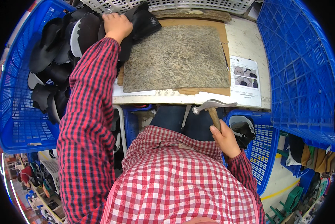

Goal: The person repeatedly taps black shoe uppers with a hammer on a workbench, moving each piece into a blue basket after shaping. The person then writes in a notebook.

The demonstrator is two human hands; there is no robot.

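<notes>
My left hand (117,27) reaches to the far left, its fingers bent over a black shoe upper (139,23) at the edge of a pile. More dark shoe uppers (49,44), some showing pale linings, fill the blue basket beside it. Part of what lies beneath my left fingers is hidden. In my right hand (225,140), closed round the wooden handle, is a hammer (213,106); its metal head is raised just off the table's near edge. A worn, mottled grey slab (176,56) lies flat on the table between the two hands.
Blue plastic baskets stand left (16,128) and right (298,71) of the table. A white crate (204,5) borders the back. A printed sheet (246,93) lies right of the slab. Below, a lower blue basket (262,149) holds a dark item near my right hand.
</notes>
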